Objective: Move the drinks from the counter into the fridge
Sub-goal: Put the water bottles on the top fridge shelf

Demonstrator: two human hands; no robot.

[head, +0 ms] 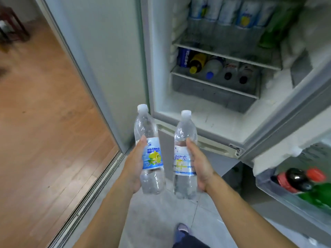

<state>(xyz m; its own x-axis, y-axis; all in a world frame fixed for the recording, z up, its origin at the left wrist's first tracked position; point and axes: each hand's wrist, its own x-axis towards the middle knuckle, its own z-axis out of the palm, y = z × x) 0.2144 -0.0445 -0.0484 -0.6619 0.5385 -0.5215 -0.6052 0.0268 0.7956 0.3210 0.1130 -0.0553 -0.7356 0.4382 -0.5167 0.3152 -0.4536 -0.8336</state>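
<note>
My left hand [133, 163] grips a clear bottle with a white cap and a blue-and-yellow label [149, 151], held upright. My right hand [198, 163] grips a second clear bottle of the same kind [184, 154], also upright, just to its right. Both bottles hang in front of the open fridge [206, 111]. Inside, the upper shelf [225, 49] carries a row of similar bottles. The lower drawer [211, 86] holds several bottles lying down, among them a Pepsi bottle [185, 57].
The fridge door [290, 108] swings open to the right; its rack [293, 192] holds a dark cola bottle and a green bottle. A sliding-door track [96, 187] runs along the wooden floor at left. My foot [182, 230] stands on grey tiles.
</note>
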